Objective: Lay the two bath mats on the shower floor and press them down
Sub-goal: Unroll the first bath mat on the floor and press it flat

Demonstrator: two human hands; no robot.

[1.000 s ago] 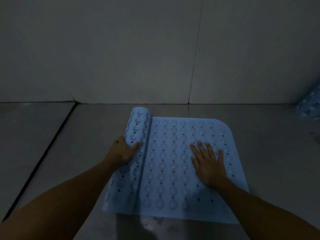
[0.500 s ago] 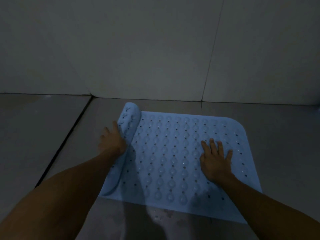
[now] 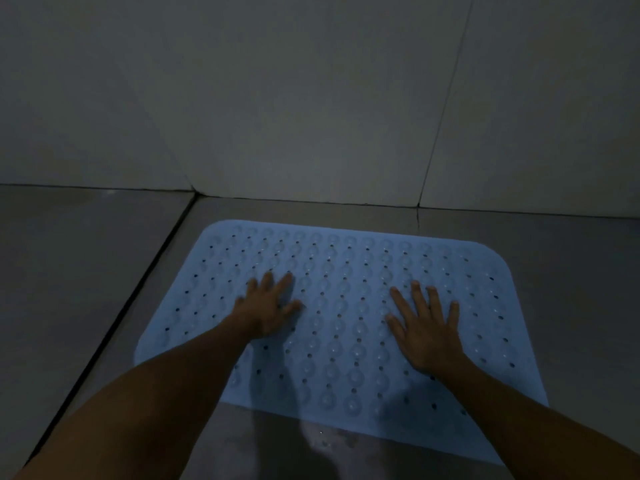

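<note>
A light blue bath mat (image 3: 346, 271) with rows of round bumps and small holes lies fully unrolled and flat on the grey shower floor (image 3: 571, 265). My left hand (image 3: 268, 306) rests palm down on the mat's left half, fingers spread. On the right half my right hand (image 3: 424, 327) lies flat too, fingers apart. Neither hand holds anything. The second mat is out of view.
Grey tiled walls (image 3: 311, 98) rise just beyond the mat's far edge. A dark groove (image 3: 114, 327) runs diagonally along the floor to the left of the mat. The room is dim.
The rolled left end of the mat has been unrolled flat. My left hand moved from the roll onto the mat's surface. My right hand stays pressed on the right half.
</note>
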